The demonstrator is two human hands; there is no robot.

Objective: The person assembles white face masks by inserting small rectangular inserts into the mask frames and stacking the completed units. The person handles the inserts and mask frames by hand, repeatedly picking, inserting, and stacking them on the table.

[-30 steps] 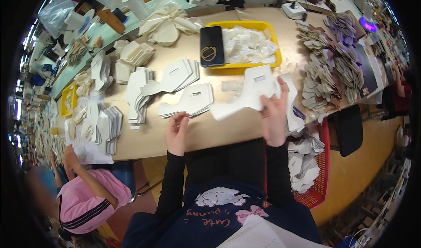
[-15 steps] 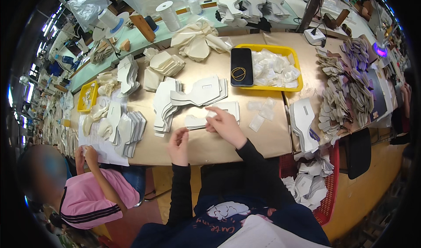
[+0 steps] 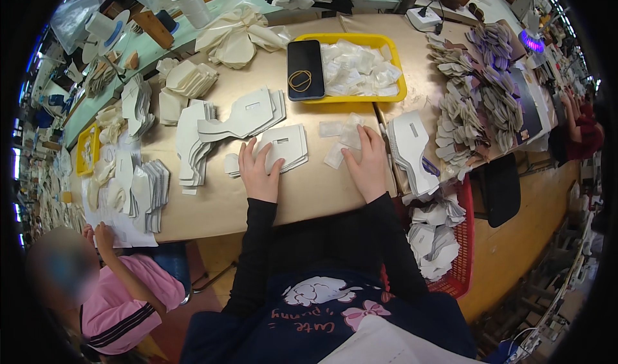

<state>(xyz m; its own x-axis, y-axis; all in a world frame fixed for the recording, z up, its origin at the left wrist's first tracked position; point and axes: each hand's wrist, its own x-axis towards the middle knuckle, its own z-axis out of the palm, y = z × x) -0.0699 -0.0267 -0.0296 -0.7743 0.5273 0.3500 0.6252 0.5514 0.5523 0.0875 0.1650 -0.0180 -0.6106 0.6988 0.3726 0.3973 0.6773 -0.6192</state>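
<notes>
The left hand (image 3: 259, 178) lies palm down with fingers loosely spread on a neat stack of stiff white slotted pieces (image 3: 286, 146), touching its top without gripping it, while the right hand (image 3: 367, 171) is half open, thumb and forefinger apart over three small translucent rectangular patches (image 3: 332, 129) on the smooth tan tabletop (image 3: 315, 200); nothing shows pinched in it, though I cannot tell whether its fingertips touch a patch. Just beyond the left hand are two fanned stacks of similar flat pieces, a long one (image 3: 193, 142) and a broader one with narrow necks (image 3: 248, 116), with limp cream fabric pieces (image 3: 235, 42) farther back. To the right of the right hand lies another stack of slotted white pieces (image 3: 409, 148), and past it sit heaps of grey and purple layered parts (image 3: 479, 93). A yellow plastic tray (image 3: 367, 98) holds crumpled-looking translucent patches (image 3: 360, 67); a glossy black phone (image 3: 304, 58) rests across its left end, a thin yellow rubber band (image 3: 300, 79) on top. A red perforated basket (image 3: 465, 241) beside the table contains jumbled white pieces (image 3: 438, 235). The wearer's navy top (image 3: 290, 299) carries a white animal print, a pink bow and upside-down lettering
</notes>
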